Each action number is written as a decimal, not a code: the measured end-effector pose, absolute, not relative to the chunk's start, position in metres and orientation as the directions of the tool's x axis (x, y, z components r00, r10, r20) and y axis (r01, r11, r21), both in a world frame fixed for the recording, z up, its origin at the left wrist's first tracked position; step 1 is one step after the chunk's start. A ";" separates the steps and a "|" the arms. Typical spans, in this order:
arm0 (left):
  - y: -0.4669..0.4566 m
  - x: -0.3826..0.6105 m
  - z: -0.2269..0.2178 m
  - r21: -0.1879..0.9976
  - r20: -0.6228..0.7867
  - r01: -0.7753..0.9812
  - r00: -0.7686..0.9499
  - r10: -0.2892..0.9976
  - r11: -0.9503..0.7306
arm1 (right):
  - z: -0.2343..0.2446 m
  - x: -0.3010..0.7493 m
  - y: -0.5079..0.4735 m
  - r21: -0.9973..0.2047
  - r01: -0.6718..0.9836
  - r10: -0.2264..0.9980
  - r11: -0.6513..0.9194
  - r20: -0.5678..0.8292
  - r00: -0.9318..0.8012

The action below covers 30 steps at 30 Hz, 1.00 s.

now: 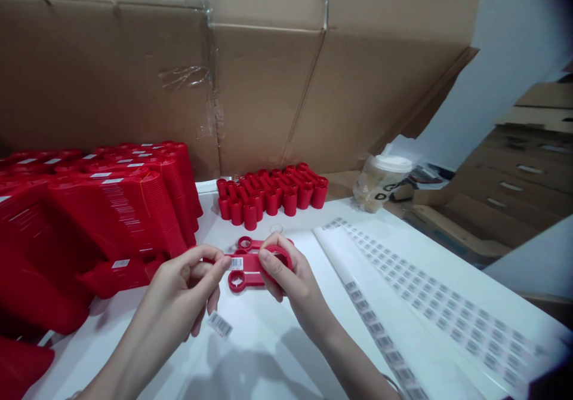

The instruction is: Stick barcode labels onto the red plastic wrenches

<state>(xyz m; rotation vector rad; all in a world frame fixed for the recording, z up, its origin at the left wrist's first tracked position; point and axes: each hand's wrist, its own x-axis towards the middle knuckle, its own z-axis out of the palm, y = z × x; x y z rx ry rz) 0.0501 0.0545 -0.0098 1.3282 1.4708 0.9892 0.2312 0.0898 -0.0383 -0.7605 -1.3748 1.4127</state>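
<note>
My right hand (286, 274) grips a flat red plastic piece (248, 274) with ring-shaped ends, and its fingers hide the far end. On that piece sits a white barcode sticker (237, 263), with the thumb and fingertip of my left hand (183, 280) pinched at its edge. A loose barcode sticker (219, 325) lies on the white table (259, 352) just below my left fingers. To the right of my right hand, long backing sheets of barcode stickers (430, 292) stretch across the table.
Nested stacks of red plastic pieces (120, 209) fill the left side of the table. A row of similar red pieces (268, 194) stands at the back, beside a lidded takeaway cup (380, 179). Cardboard sheets (268, 77) rise behind, with stacked flat cardboard (505, 191) at right.
</note>
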 end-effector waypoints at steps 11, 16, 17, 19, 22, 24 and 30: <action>0.062 0.046 -0.016 0.880 -0.012 0.470 -0.117 0.993 0.066 | -0.044 0.231 0.090 -0.963 -0.145 0.925 0.226 0.259 -0.279; 0.051 0.025 -0.004 0.618 0.222 0.785 -0.211 0.952 0.030 | -0.049 0.227 0.093 -0.967 -0.087 0.915 0.241 0.256 -0.313; 0.046 0.020 -0.002 0.565 0.285 0.825 -0.195 0.938 0.000 | -0.050 0.225 0.093 -0.969 -0.090 0.915 0.232 0.248 -0.317; 0.039 0.011 0.001 0.452 0.455 0.889 -0.161 0.876 -0.072 | -0.051 0.223 0.095 -0.972 -0.110 0.922 0.205 0.230 -0.312; 0.035 0.004 0.002 0.441 0.594 0.880 -0.135 0.793 -0.180 | -0.049 0.219 0.095 -0.975 -0.150 0.922 0.165 0.207 -0.327; 0.039 0.004 0.001 0.549 0.539 0.804 -0.133 0.831 -0.227 | -0.044 0.218 0.092 -0.974 -0.167 0.901 0.154 0.208 -0.382; 0.053 0.010 0.001 0.873 0.105 0.469 0.094 0.990 -0.137 | -0.014 0.218 0.083 -0.977 -0.152 0.834 0.152 0.209 -0.510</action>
